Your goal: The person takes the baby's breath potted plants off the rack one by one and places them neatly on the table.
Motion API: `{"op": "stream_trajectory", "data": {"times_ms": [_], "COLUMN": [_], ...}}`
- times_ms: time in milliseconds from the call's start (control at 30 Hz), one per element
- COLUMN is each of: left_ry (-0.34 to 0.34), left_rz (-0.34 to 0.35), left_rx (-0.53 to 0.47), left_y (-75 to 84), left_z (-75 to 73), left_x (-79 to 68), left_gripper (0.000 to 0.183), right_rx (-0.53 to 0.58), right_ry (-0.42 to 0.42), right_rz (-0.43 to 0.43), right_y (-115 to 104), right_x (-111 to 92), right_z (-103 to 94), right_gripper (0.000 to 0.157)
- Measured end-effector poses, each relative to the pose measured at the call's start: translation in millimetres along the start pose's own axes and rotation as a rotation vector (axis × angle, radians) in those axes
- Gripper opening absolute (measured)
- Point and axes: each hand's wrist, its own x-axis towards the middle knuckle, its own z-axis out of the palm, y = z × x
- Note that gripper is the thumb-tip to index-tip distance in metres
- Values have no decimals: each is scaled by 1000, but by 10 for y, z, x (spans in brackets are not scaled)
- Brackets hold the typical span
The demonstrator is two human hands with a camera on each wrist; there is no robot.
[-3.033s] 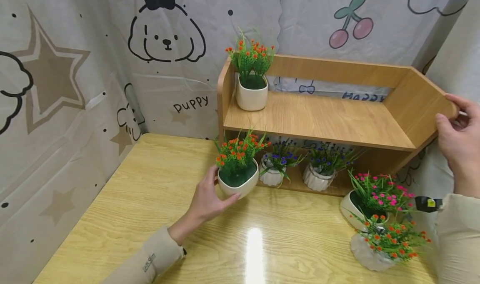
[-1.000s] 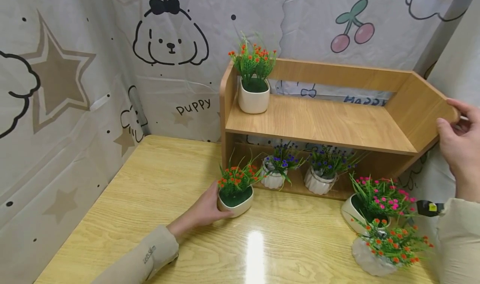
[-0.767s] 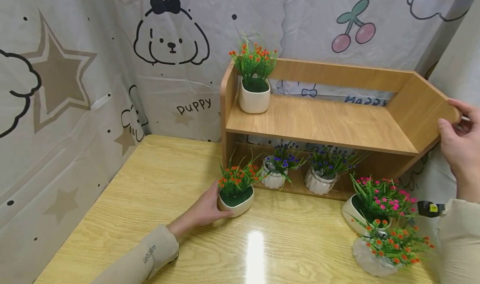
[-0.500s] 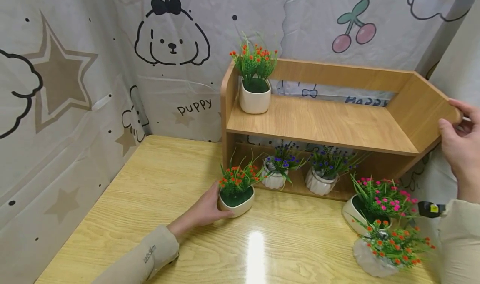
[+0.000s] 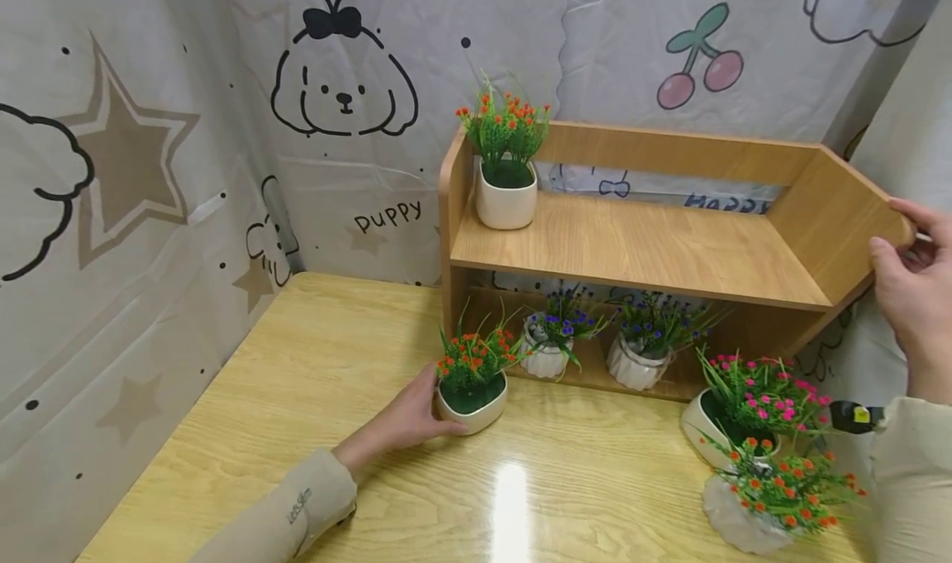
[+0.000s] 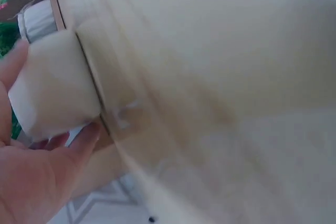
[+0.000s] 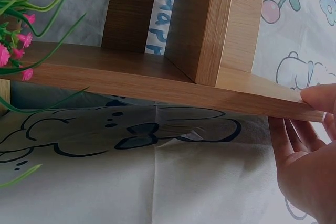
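Note:
My left hand (image 5: 416,407) grips a cream pot of artificial orange flowers (image 5: 472,402) from its left side, low at the table in front of the shelf's lower left corner. In the left wrist view, thumb and fingers curl round the smooth pot (image 6: 55,85), its base at the tabletop. My right hand (image 5: 918,290) pinches the front edge of the right side panel of the wooden shelf (image 5: 640,236). The right wrist view shows the thumb on one face of that panel (image 7: 252,100) and the fingers on the other.
Another orange-flowered pot (image 5: 507,203) stands at the upper shelf's left end. Two white ribbed pots with purple flowers (image 5: 546,356) occupy the lower shelf. At the table's right, a pink-flowered pot (image 5: 710,431) stands behind a ribbed pot with orange flowers (image 5: 744,517). Patterned curtains (image 5: 357,174) enclose the table.
Since three seconds ago, my left hand has lowered the tilted orange-flowered pot toward the table, where it now sits more level. My right hand keeps its hold on the shelf panel.

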Motion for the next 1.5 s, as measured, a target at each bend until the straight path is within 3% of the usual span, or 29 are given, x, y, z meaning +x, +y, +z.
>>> {"op": "stream_trajectory", "data": {"times_ms": [133, 267, 400, 500, 600, 767, 967, 1167, 1333, 1500], "left_ry": [22, 151, 344, 468, 524, 543, 611, 694, 746, 779], "left_rz": [-20, 100, 303, 447, 502, 412, 240, 99, 79, 43], "left_rx": [-52, -33, 63, 95, 92, 26, -97, -193, -263, -242], "left_y": [92, 332, 750, 1146, 1520, 1938, 2088, 2067, 2044, 2038], "left_z": [-166, -469, -703, -803, -847, -826, -775, -787, -752, -734], "left_x": [-31, -9, 115, 287, 539, 1046, 1432, 1669, 1775, 1858], "left_gripper": [111, 92, 65, 59, 63, 76, 87, 91, 85, 87], "right_rx": [-27, -40, -26, -29, -50, -59, -75, -63, -63, -63], "right_ry": [-19, -15, -3, 0, -6, -4, -13, 2, -3, -2], "right_rz": [-4, -8, -10, -9, -6, 2, 22, -8, 6, 7], "right_y": [-11, 6, 21, 18, 25, 32, 10, 18, 26, 35], "right_x": [-14, -17, -5, 1, 2, -2, -3, 5, 11, 10], "right_z": [9, 9, -1, -9, -16, -24, -20, -8, -11, -11], "right_gripper": [53, 53, 53, 53, 53, 54, 53, 54, 54, 54]}}
